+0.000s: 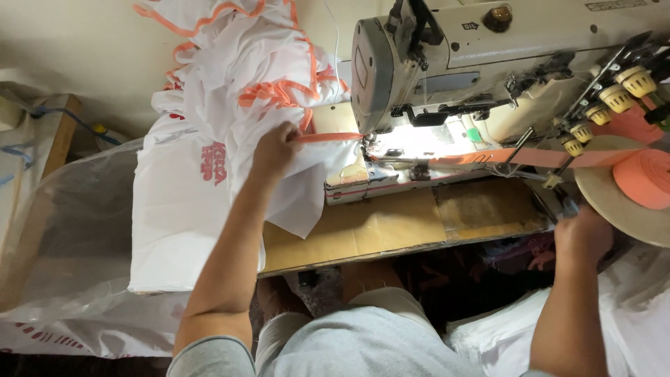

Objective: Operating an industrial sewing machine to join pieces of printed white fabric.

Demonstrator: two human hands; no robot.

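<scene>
While seated at the sewing table (363, 234), a person rests the right hand (583, 234) near the table's right edge, just below a tan disc (614, 202) carrying a roll of orange binding tape (645, 178); whether its fingers are closed cannot be told. Farther in, the left hand (274, 150) pinches white fabric (237, 77) edged in orange trim (328, 137), drawn taut toward the needle area of the industrial sewing machine (488, 63) at the table's far side.
</scene>
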